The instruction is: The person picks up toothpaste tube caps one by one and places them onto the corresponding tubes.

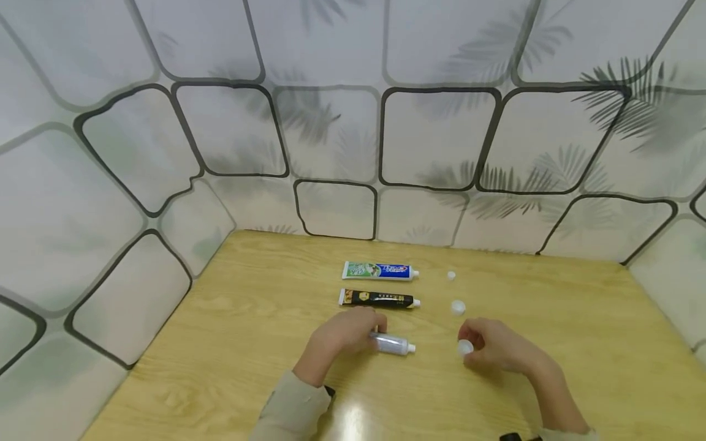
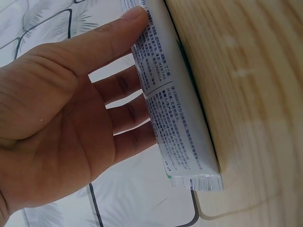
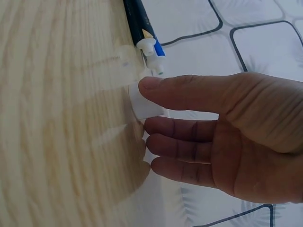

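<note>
My left hand [image 1: 349,331] grips a whitish toothpaste tube [image 1: 393,344] by its left part, and the bare nozzle points right. In the left wrist view, small print covers the side of this tube [image 2: 165,104], with the thumb and fingers on either side and the crimped end low. To the right, my right hand [image 1: 499,346] pinches a white cap [image 1: 466,347] between thumb and fingers at the tabletop. The right wrist view shows the thumb against that cap [image 3: 144,105]; the other fingertips meet the wood.
Beyond my left hand lie a black toothpaste tube [image 1: 379,299] and a blue-green one [image 1: 379,271], both uncapped, nozzles right. A white cap [image 1: 458,307] and a smaller cap [image 1: 451,275] sit beside them on the wooden table [image 1: 231,343]. Patterned sheeting [image 1: 331,135] stands behind.
</note>
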Tool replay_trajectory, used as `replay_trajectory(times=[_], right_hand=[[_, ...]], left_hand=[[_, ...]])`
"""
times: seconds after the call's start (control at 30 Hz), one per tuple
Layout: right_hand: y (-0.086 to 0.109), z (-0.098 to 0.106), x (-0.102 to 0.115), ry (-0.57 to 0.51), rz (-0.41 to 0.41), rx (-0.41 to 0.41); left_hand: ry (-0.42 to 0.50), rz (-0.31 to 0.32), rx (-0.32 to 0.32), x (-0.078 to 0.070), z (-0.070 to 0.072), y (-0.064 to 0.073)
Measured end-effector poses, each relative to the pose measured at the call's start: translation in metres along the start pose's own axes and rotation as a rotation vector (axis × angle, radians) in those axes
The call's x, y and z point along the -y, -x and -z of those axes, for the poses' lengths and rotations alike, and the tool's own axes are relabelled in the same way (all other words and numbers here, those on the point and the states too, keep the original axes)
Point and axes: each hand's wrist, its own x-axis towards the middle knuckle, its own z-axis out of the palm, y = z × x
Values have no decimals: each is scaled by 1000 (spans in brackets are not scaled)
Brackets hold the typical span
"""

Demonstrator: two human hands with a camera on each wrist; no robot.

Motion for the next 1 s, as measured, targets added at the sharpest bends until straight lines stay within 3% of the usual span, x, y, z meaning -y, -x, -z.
replay_trajectory(times=[0.17, 0.57, 0.87, 1.0], right_hand=[[-4, 2, 5, -7, -20, 15], [-4, -5, 5, 19, 5, 4], [-3, -5, 4, 55, -4, -17], [0, -4, 5, 26, -10, -8]], left_hand=[[12, 14, 9, 0, 5, 0], [103, 19, 28, 6, 0, 3], [83, 23, 25, 2, 4, -1], [31, 25, 39, 0, 3, -2]])
